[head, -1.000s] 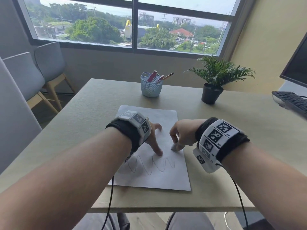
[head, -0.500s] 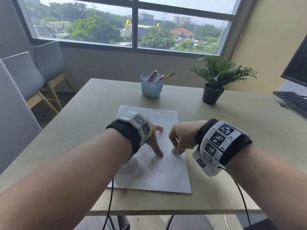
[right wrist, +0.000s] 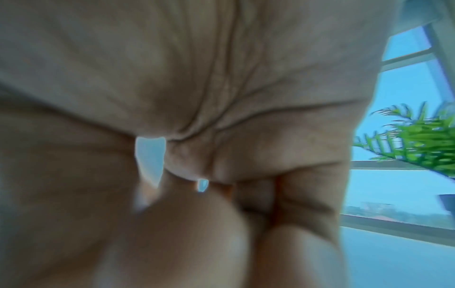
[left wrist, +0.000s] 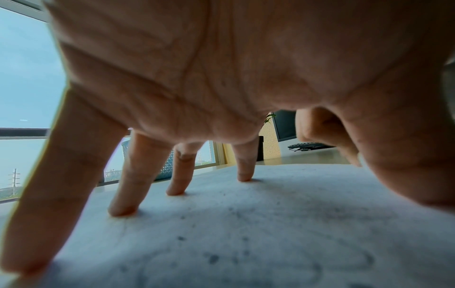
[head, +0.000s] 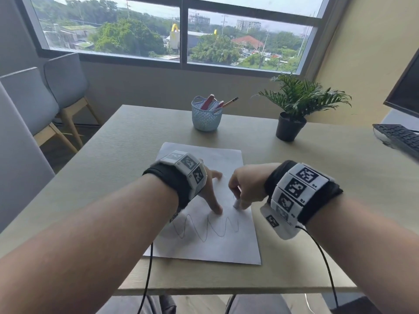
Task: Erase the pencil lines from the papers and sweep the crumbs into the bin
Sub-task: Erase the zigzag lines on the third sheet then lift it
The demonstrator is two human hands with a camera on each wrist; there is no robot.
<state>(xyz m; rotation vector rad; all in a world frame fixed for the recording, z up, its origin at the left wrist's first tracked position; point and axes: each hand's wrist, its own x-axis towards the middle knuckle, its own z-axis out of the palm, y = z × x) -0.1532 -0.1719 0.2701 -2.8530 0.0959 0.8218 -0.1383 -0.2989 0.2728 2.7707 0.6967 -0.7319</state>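
A white sheet of paper [head: 229, 248] lies on the beige table [head: 136, 141], with a wavy pencil line [head: 204, 227] across its near half. My left hand [head: 212, 189] presses the sheet with spread straight fingers [left wrist: 125, 202]; dark crumbs [left wrist: 213, 259] dot the paper under the palm. My right hand [head: 246, 188] pinches a small white eraser [head: 237, 203], its tip on the paper just above the line's right end. The right wrist view is blurred and shows only curled fingers [right wrist: 295, 194].
A light blue basket [head: 206, 116] with pencils stands at the table's far middle. A potted plant [head: 291, 114] is at the far right. A keyboard [head: 399, 137] and monitor [head: 405, 87] sit at the right edge. Grey chairs [head: 45, 96] stand to the left.
My right hand with the eraser has shifted slightly along the paper near the line's right end. The left hand stays pressed on the sheet.
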